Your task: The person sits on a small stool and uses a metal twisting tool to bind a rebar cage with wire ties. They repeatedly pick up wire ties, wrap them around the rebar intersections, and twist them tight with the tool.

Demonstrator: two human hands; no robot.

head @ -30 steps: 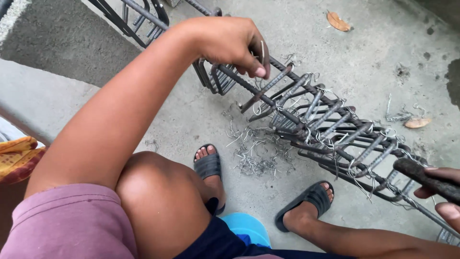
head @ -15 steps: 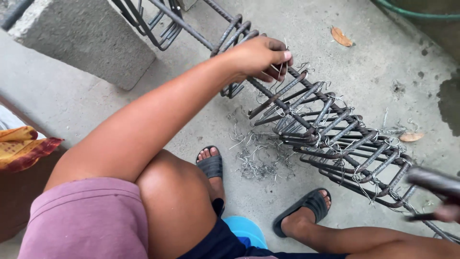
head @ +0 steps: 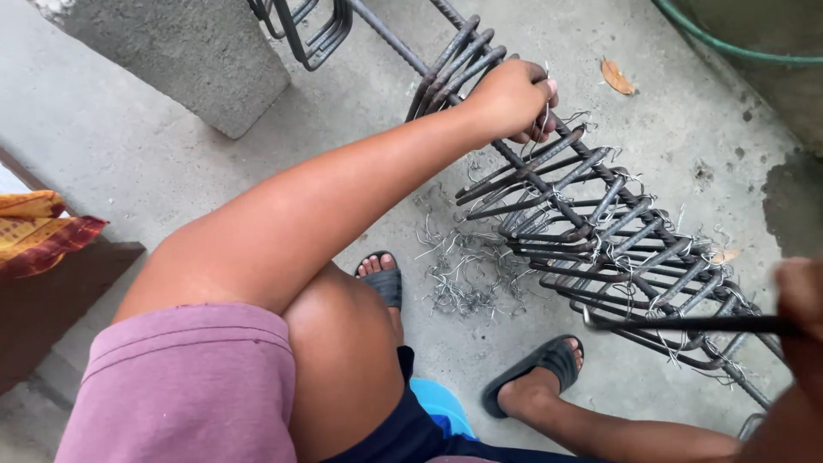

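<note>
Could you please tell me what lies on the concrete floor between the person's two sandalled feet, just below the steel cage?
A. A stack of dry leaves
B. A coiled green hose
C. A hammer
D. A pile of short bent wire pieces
D, since a loose heap of short bent wire pieces lies on the concrete floor under the rebar cage, between the two sandals.
</note>
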